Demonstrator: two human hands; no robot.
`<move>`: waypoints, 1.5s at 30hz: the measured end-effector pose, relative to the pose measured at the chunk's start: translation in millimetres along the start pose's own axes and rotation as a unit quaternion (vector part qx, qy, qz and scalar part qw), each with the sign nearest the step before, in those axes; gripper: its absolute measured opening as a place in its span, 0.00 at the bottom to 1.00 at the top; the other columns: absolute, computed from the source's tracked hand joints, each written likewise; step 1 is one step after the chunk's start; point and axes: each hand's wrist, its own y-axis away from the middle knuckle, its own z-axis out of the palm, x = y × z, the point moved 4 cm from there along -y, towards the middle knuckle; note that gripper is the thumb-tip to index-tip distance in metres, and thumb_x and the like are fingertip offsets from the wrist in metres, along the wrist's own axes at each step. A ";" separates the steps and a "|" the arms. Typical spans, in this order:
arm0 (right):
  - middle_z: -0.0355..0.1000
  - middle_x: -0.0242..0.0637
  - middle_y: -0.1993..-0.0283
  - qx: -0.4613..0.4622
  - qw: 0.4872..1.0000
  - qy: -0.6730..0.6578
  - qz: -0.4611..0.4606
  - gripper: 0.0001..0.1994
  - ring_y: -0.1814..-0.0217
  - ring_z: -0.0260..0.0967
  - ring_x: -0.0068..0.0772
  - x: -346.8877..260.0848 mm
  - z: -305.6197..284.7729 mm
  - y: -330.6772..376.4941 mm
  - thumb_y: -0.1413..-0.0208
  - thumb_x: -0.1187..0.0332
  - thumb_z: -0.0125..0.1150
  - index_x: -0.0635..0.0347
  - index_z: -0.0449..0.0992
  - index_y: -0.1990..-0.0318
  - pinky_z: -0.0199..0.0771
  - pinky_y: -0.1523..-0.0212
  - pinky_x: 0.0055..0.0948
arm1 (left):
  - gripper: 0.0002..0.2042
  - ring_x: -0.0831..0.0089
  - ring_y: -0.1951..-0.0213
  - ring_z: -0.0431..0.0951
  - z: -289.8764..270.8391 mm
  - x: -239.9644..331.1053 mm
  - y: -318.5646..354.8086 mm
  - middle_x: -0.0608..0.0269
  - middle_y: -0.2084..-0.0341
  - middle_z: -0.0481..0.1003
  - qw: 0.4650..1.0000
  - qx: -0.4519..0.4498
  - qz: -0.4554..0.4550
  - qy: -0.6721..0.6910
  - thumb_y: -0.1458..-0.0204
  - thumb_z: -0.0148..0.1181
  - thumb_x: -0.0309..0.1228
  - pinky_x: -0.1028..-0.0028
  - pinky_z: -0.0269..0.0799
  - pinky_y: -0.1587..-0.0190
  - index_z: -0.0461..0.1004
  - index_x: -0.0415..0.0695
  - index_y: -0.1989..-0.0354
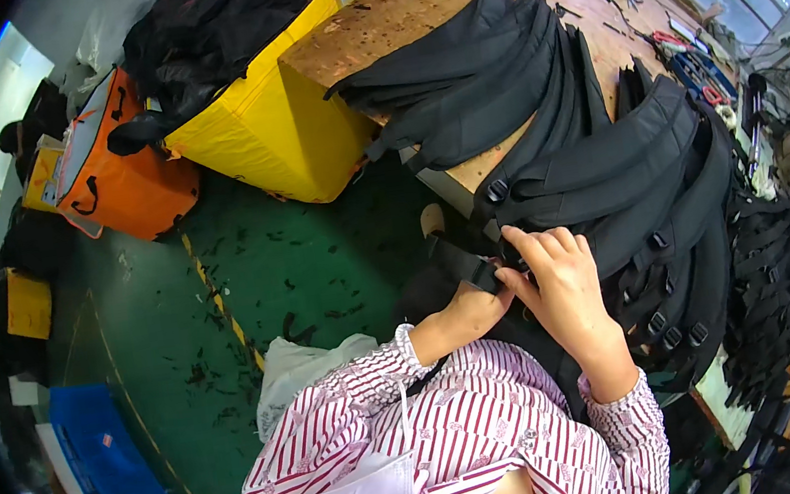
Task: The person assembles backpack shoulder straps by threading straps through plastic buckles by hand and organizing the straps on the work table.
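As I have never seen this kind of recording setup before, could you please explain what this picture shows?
There is no machine here: a person works with two bare hands. The single picture comes from a wide fisheye camera worn on the head, looking down, so straight edges bend near the rim. The left hand holds a black strap piece; the right hand is right at it, though its grip is hard to make out. Ahead and to the right, padded black shoulder straps are heaped on a wooden table. Left of the table, a yellow bin and an orange bin stand on the green floor.
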 end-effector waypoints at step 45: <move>0.71 0.44 0.57 -0.123 0.969 -0.213 0.000 0.19 0.55 0.69 0.45 -5.7 -8.8 -14.9 0.55 0.75 0.63 0.63 0.71 0.52 0.70 0.54 0.35 | 0.13 0.82 0.59 0.67 -29.7 -6.8 -3.8 0.71 0.63 0.70 0.921 -0.083 -0.190 0.330 0.41 0.53 0.32 0.80 0.64 0.54 0.69 0.38 0.51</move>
